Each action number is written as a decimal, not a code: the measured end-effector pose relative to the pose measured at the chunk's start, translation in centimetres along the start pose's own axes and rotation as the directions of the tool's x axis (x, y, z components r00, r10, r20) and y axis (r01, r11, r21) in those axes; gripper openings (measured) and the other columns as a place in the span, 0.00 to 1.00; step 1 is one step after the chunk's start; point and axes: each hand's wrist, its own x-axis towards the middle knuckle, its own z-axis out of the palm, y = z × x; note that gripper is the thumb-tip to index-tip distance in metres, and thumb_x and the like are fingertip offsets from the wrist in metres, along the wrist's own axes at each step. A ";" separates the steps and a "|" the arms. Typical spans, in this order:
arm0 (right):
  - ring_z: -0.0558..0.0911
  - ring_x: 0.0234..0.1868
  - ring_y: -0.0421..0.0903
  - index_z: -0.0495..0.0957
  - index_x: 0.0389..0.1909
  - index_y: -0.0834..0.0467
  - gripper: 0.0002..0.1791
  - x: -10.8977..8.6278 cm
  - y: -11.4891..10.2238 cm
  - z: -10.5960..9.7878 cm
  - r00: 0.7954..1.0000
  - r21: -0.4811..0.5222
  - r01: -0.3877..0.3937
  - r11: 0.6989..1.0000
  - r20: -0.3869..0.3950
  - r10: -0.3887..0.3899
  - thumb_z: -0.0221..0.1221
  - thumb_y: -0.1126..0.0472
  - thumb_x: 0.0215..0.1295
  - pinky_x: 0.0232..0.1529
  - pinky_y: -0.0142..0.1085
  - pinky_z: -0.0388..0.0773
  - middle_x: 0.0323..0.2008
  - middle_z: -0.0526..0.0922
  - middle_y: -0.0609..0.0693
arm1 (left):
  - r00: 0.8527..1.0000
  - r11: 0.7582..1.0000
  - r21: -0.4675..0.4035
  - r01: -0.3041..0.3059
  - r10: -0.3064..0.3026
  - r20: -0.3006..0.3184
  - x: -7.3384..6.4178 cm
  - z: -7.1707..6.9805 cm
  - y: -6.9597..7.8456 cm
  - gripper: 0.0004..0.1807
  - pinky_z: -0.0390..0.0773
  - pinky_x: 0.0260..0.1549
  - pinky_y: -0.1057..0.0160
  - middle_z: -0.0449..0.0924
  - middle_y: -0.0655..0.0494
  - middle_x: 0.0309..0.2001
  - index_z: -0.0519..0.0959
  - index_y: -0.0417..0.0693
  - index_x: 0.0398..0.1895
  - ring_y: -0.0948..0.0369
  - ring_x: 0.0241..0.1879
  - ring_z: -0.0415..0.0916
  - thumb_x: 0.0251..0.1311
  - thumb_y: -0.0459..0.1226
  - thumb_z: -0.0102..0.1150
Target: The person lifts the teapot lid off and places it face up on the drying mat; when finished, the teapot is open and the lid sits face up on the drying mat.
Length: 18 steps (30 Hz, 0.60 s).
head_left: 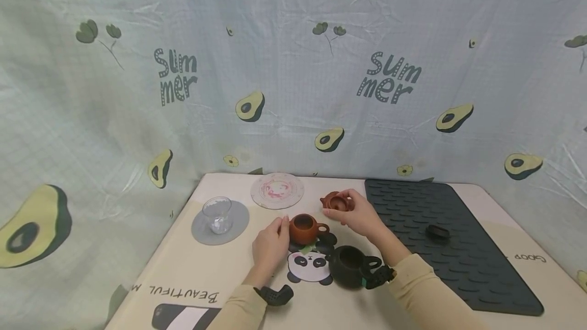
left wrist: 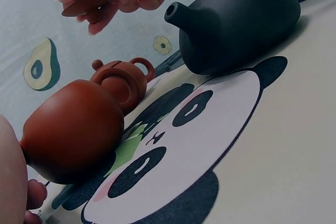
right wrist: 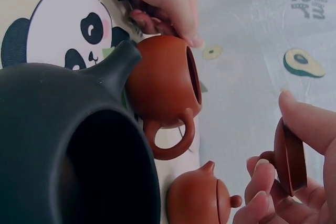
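My left hand (head_left: 270, 243) is at the spout side of a lidless reddish-brown clay teapot (head_left: 299, 234), its fingers curled round the spout, which they mostly hide. That teapot stands on the panda print, its handle turned right. My right hand (head_left: 362, 215) pinches a round brown teapot lid (right wrist: 290, 158), tilted edge-on with its knob to the left in the right wrist view. Below the lid sits a smaller brown teapot (right wrist: 194, 200) with its own knobbed lid on. Nearer my right wrist stands a black teapot (head_left: 344, 271), lidless, its spout pointing left.
A black ridged mat (head_left: 463, 269) covers the right side, with a small black lid (head_left: 437, 232) on it. A clear glass cup (head_left: 217, 213) stands on a grey round coaster (head_left: 202, 236) at left. A pink patterned round mat (head_left: 277, 191) lies at the back, before the curtain (head_left: 284, 65).
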 end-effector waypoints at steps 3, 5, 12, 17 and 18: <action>0.82 0.33 0.52 0.72 0.58 0.55 0.36 0.0 0.3 0.0 1.000 0.007 -0.001 1.000 -0.008 0.001 0.75 0.42 0.55 0.33 0.41 0.74 0.39 0.80 0.54 | 1.000 1.000 0.005 -0.004 0.004 -0.001 0.0 0.0 0.0 0.22 0.62 0.24 0.61 0.65 0.62 0.17 0.72 0.57 0.25 0.61 0.20 0.64 0.79 0.53 0.45; 0.81 0.33 0.52 0.73 0.58 0.54 0.36 -0.1 0.5 0.1 1.000 0.020 -0.004 1.000 -0.008 0.004 0.76 0.43 0.55 0.33 0.41 0.75 0.39 0.80 0.54 | 1.000 1.000 0.005 -0.002 0.002 -0.001 0.0 -0.1 0.0 0.21 0.62 0.24 0.61 0.66 0.62 0.17 0.72 0.57 0.25 0.62 0.20 0.64 0.79 0.53 0.46; 0.81 0.33 0.52 0.75 0.58 0.54 0.32 -0.1 0.6 0.0 1.000 0.053 0.005 0.999 0.000 -0.005 0.76 0.48 0.57 0.36 0.48 0.79 0.41 0.81 0.54 | 1.000 1.000 -0.002 0.012 -0.012 0.015 0.0 -0.2 0.0 0.21 0.62 0.25 0.61 0.66 0.62 0.17 0.73 0.57 0.26 0.62 0.20 0.64 0.79 0.52 0.46; 0.82 0.33 0.53 0.74 0.60 0.55 0.32 0.0 0.7 -0.2 1.000 0.045 0.014 0.999 -0.008 -0.014 0.75 0.49 0.58 0.36 0.47 0.79 0.43 0.81 0.56 | 1.000 1.000 -0.005 0.002 -0.002 0.015 0.2 -0.1 0.0 0.20 0.62 0.25 0.62 0.66 0.62 0.17 0.74 0.56 0.27 0.62 0.20 0.64 0.79 0.52 0.46; 0.83 0.33 0.52 0.74 0.60 0.55 0.33 0.0 0.7 -0.2 1.000 0.040 0.017 0.999 -0.009 -0.017 0.75 0.49 0.58 0.35 0.46 0.79 0.44 0.81 0.56 | 1.000 1.000 -0.006 0.001 -0.001 0.015 0.2 -0.1 -0.1 0.20 0.62 0.25 0.62 0.66 0.62 0.17 0.74 0.56 0.27 0.62 0.20 0.64 0.79 0.52 0.46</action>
